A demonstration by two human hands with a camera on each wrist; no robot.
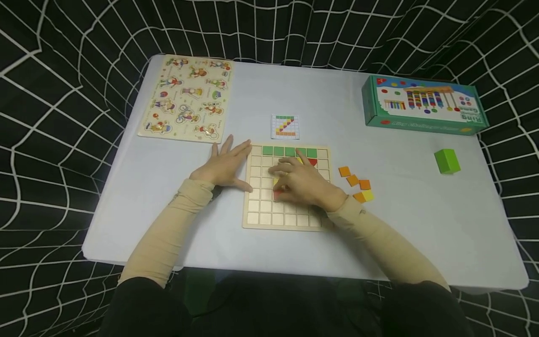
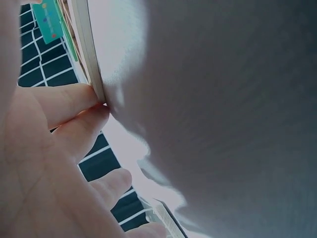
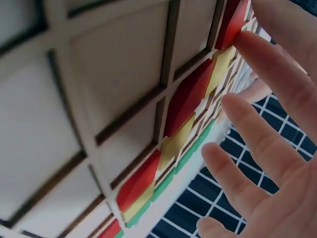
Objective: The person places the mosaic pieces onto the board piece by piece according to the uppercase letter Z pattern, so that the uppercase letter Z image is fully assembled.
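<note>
A wooden grid board [image 1: 253, 218] lies in front of me, with a row of green square tiles [image 1: 289, 151] along its top. Spread out at the board's left edge, my left hand [image 1: 221, 166] touches the upper corner with fingertips and the side with its thumb. My right hand [image 1: 305, 182] is over the middle of the board, pinching a red tile [image 3: 232, 25] between thumb and index finger while the other fingers stay raised. Red tiles [image 3: 188, 96] and yellow tiles [image 3: 177, 141] form a diagonal on the grid, partly hidden by this hand in the head view.
A printed pattern card [image 1: 285, 127] lies above the board. To the right are several loose orange tiles [image 1: 344, 171] and a yellow tile [image 1: 367, 195]. A green block [image 1: 447, 161], a green toy box [image 1: 425, 105] and a picture puzzle board [image 1: 185, 98] sit farther out.
</note>
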